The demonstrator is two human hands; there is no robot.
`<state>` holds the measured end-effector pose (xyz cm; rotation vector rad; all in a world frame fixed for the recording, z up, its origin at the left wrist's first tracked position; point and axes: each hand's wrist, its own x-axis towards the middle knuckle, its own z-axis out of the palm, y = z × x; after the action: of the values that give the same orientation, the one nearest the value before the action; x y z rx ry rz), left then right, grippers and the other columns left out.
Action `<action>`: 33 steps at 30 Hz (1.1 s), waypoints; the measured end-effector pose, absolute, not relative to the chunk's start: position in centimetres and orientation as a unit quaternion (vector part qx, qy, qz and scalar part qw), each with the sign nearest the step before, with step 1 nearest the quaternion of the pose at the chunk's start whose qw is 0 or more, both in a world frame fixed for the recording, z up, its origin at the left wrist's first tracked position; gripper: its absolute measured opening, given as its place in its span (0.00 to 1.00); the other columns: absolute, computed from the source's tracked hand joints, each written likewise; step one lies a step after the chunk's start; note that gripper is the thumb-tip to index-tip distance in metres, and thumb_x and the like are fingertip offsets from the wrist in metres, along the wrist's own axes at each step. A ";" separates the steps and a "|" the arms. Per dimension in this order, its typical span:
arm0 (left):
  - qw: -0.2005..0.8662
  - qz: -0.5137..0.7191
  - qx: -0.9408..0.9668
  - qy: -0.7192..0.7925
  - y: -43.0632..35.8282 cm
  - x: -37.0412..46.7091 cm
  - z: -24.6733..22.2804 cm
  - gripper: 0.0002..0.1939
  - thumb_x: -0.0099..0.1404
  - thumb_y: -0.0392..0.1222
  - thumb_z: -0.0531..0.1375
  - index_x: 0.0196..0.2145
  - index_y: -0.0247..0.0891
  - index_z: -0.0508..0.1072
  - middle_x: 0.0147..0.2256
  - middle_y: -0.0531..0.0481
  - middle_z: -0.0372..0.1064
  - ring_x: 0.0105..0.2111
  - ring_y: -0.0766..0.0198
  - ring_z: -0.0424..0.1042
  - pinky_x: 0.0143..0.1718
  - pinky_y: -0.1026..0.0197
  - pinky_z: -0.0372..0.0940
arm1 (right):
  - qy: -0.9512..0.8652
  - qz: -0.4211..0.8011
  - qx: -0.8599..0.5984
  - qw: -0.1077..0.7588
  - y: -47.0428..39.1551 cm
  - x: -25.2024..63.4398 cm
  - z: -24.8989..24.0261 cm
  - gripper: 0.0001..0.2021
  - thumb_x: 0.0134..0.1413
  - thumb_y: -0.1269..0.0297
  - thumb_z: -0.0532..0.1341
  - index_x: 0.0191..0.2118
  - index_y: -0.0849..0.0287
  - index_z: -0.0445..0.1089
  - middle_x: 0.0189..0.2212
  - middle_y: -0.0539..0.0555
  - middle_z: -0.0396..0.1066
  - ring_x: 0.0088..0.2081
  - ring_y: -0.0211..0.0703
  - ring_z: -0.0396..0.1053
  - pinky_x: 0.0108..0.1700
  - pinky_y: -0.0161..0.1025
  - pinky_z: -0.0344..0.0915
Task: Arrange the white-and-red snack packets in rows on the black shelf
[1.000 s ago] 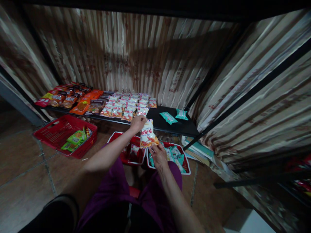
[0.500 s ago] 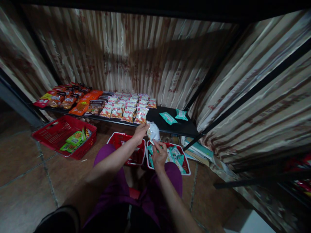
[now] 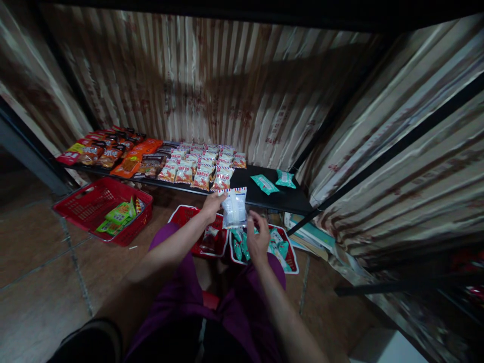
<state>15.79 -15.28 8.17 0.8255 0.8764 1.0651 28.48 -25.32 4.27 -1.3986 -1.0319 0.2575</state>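
My left hand (image 3: 212,206) is closed on the left edge of a small snack packet (image 3: 234,207). The packet hangs upright above the gap between two red baskets, its pale, printed back towards me and a striped seal along the top. At its lower right corner is my right hand (image 3: 258,236), fingers loosely curved and apart, slightly blurred; whether a fingertip touches the packet is hard to see. Just behind, rows of similar white and orange snack packets (image 3: 202,176) lie on the black shelf (image 3: 242,180). Two teal packets (image 3: 265,184) lie further right on it.
Below my hands stand a red basket (image 3: 180,214) with a few packets and a white-rimmed basket (image 3: 294,262) of teal packets. Another red basket (image 3: 81,204) at left holds green packets (image 3: 120,213). Orange and brown bags (image 3: 132,162) fill the shelf's left. A black post (image 3: 342,187) slants at right.
The snack packet has turned and straightened, showing its flat back and striped top seal. My right hand has shifted slightly right, off the packet's lower front. My left hand keeps hold of it.
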 end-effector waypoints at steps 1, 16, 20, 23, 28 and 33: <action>0.696 0.467 0.383 0.388 -15.4 15.7 8.1 0.17 0.46 0.50 0.67 0.28 0.35 0.72 0.26 0.51 0.71 0.25 0.68 0.68 0.31 0.64 0.62 | -0.386 0.149 -0.610 0.676 -24.6 28.9 5.0 0.16 0.49 0.57 0.60 0.43 0.55 0.71 0.41 0.54 0.71 0.43 0.42 0.67 0.49 0.42 0.62; 0.715 0.393 0.466 0.343 -16.7 15.0 8.3 0.20 0.45 0.54 0.67 0.29 0.35 0.74 0.27 0.50 0.72 0.27 0.68 0.68 0.32 0.65 0.61 | -0.247 0.365 -0.568 0.695 -20.6 30.8 7.9 0.14 0.29 0.60 0.70 0.29 0.59 0.76 0.22 0.49 0.74 0.24 0.39 0.69 0.29 0.37 0.67; 0.746 0.360 0.471 0.305 -17.9 15.0 8.2 0.23 0.46 0.53 0.67 0.37 0.37 0.74 0.34 0.48 0.74 0.31 0.66 0.70 0.35 0.65 0.63 | -0.208 0.337 -0.570 0.720 -20.1 31.3 7.3 0.14 0.29 0.61 0.69 0.29 0.59 0.76 0.22 0.48 0.74 0.26 0.40 0.71 0.31 0.38 0.68; 0.772 0.344 0.455 0.281 -18.7 15.0 7.7 0.24 0.45 0.51 0.68 0.38 0.35 0.74 0.35 0.45 0.74 0.31 0.65 0.71 0.36 0.63 0.64 | -0.180 0.331 -0.565 0.734 -19.8 31.6 7.1 0.14 0.29 0.62 0.69 0.29 0.59 0.76 0.21 0.47 0.74 0.26 0.40 0.71 0.31 0.38 0.69; 0.751 0.381 0.436 0.317 -19.2 15.7 6.6 0.21 0.46 0.51 0.68 0.35 0.33 0.74 0.31 0.46 0.75 0.29 0.64 0.71 0.33 0.62 0.64 | -0.176 0.314 -0.571 0.738 -19.6 31.8 6.4 0.12 0.29 0.63 0.69 0.27 0.59 0.75 0.22 0.48 0.75 0.26 0.40 0.71 0.31 0.37 0.69; 0.727 0.414 0.431 0.339 -19.4 16.2 5.8 0.20 0.47 0.50 0.67 0.35 0.34 0.74 0.30 0.48 0.75 0.28 0.65 0.71 0.33 0.64 0.63 | -0.182 0.278 -0.589 0.737 -19.3 32.2 5.9 0.14 0.31 0.61 0.68 0.30 0.60 0.75 0.22 0.49 0.74 0.25 0.39 0.70 0.29 0.37 0.68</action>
<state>16.25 -19.36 5.80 0.9505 0.7465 0.9123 32.20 -19.33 5.87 -1.2947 -0.3988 0.6096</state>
